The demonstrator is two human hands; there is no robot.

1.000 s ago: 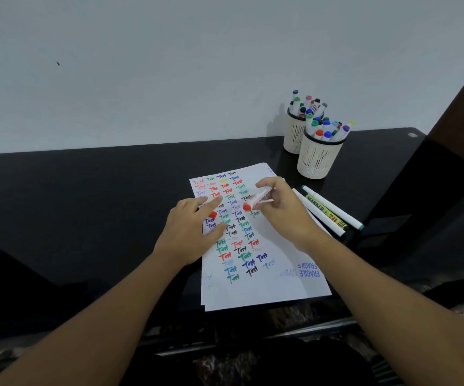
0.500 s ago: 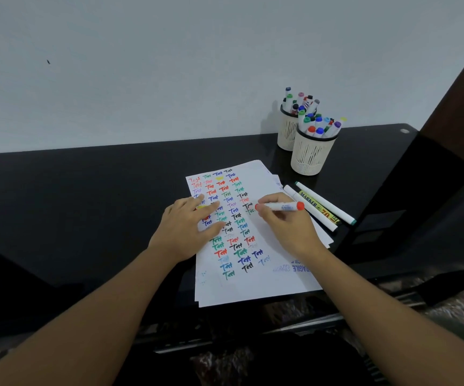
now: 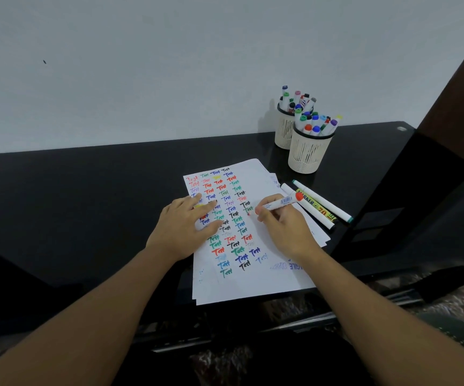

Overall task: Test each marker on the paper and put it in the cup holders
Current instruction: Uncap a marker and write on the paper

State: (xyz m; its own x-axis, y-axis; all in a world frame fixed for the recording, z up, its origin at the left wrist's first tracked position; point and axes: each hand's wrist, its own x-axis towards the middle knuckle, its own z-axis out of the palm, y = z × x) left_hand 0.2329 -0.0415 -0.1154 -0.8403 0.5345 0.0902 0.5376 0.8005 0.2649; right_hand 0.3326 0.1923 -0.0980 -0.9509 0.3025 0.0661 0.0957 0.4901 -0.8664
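At centre frame the left hand (image 3: pixel 182 227) lies flat on the paper (image 3: pixel 256 277), fingers spread, grasping nothing — it pins the sheet to the black desk (image 3: pixel 86 196). Just right, the right hand (image 3: pixel 283 227) has a pen-style grip on a red marker (image 3: pixel 281 202), tip touching the paper: the test stroke seems underway. Next comes capping it, then reaching to the cup holders (image 3: pixel 307 153) at upper right, both already crowded. Three markers (image 3: pixel 322 208) wait beside the paper.
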